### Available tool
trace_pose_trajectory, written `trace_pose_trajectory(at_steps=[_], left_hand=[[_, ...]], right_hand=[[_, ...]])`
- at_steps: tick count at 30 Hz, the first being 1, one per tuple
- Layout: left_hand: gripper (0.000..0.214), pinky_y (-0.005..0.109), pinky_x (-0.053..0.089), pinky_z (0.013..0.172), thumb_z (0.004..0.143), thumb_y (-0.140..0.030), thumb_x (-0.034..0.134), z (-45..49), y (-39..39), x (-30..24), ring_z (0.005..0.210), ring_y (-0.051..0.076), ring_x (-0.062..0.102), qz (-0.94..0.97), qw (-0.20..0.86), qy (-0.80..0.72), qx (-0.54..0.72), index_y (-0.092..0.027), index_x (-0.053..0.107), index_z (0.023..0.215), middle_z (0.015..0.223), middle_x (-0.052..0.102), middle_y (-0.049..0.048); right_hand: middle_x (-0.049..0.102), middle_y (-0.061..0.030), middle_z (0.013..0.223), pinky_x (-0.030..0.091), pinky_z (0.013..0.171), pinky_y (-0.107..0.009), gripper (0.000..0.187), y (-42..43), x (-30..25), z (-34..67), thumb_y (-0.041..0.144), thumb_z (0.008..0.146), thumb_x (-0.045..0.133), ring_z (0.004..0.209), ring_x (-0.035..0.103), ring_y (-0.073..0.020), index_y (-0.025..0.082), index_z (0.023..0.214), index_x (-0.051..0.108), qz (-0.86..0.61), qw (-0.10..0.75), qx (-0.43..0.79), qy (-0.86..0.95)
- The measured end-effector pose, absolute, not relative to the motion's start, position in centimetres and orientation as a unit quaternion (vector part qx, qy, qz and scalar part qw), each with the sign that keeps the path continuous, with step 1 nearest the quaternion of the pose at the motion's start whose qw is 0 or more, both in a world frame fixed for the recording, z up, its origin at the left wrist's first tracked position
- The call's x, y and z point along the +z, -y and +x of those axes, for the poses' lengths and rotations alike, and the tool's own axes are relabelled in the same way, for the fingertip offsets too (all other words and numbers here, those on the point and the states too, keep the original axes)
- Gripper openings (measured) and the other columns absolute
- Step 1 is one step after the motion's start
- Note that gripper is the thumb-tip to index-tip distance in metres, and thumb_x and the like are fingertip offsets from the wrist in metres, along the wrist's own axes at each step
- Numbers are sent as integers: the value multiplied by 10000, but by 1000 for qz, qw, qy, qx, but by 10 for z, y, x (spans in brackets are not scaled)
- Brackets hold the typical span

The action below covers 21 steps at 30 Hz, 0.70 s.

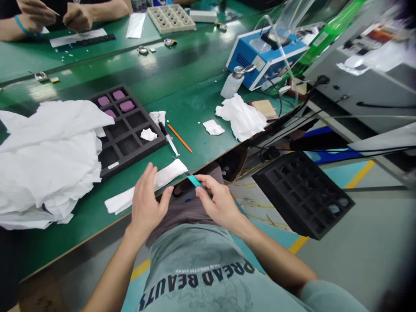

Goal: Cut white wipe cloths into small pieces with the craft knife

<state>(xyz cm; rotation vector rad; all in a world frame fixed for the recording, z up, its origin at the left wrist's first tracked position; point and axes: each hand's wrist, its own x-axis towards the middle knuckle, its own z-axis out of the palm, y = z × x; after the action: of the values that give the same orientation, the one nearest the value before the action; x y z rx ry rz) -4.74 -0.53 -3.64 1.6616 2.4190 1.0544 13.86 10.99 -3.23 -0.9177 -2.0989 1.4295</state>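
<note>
My right hand (pixel 217 200) grips a utility knife (pixel 195 180) with a teal handle, thumb and fingers closed around it. The knife's dark tip reaches the right end of a folded white cloth strip (pixel 172 172) lying along the table's front edge. Over the middle of that strip is my left hand (pixel 146 203), thumb and fingers apart, holding nothing. Whether its palm touches the cloth is hidden. Just beyond the strip lie a syringe (pixel 170 142) and an orange stick (pixel 180 138).
A black foam tray (pixel 128 145) with several purple blocks stands behind, beside a big heap of white cloths (pixel 48 160). To the right are a crumpled cloth (pixel 242 117), a pump bottle (pixel 233 82) and a blue machine (pixel 263 56). Across the table, another person's hands (pixel 78 17) work.
</note>
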Motion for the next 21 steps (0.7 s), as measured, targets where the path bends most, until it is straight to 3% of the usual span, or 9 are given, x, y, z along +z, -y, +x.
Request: trace_pose_trajectory(at_steps=[2,6,8,10,13,16,21], left_hand=[[765,513,372,1179,893,-447,679,-60,-9,-28,1442,324,452,485,65,-745,452,-166,377,1538,1564,448,219],[852,470,403,1153,798,-540,766,-83,-39,-12,1402,336,502,487,324,-567,580,-195,448,1509,1515,519,205],[826,422,497,1034,771,-587,773,-88,-49,-6,1286,343,603,485,426,-491,584,-178,537,1449,1396,626,210],[749,331,559,787,783,-614,748,-86,-51,-3,989,288,726,462,490,-467,573,-151,622,1358,1166,743,189],[547,236,429,505,810,-603,722,-77,-46,4,563,153,624,445,506,-504,541,-106,749,1036,789,753,110],[471,218,334,443,846,-563,696,-66,-33,18,473,102,505,473,470,-559,493,-113,715,710,618,664,60],[394,205,358,473,936,-443,604,-35,-8,34,523,80,509,481,426,-630,436,-141,731,717,728,645,38]], right_hand=[[708,-19,857,490,673,-267,271,-111,-14,140,240,967,511,734,649,-155,222,1216,618,-312,214,497,780],[703,-10,862,452,607,-237,269,-110,16,142,230,981,503,658,594,-124,218,1224,618,-274,203,464,817],[705,-6,863,461,620,-231,260,-109,27,144,219,982,508,658,595,-118,218,1219,617,-260,205,449,829],[715,-3,880,483,655,-229,247,-109,35,145,213,977,529,695,625,-122,223,1208,617,-252,212,436,838],[737,-5,930,508,696,-222,224,-111,40,148,209,964,574,755,668,-125,222,1183,620,-239,238,408,848],[749,-22,967,514,702,-223,203,-114,36,153,214,976,576,780,688,-130,204,1175,618,-217,261,362,868],[745,-81,1006,520,745,-285,199,-113,22,161,196,1017,478,874,699,-188,163,1152,621,-183,248,273,911]])
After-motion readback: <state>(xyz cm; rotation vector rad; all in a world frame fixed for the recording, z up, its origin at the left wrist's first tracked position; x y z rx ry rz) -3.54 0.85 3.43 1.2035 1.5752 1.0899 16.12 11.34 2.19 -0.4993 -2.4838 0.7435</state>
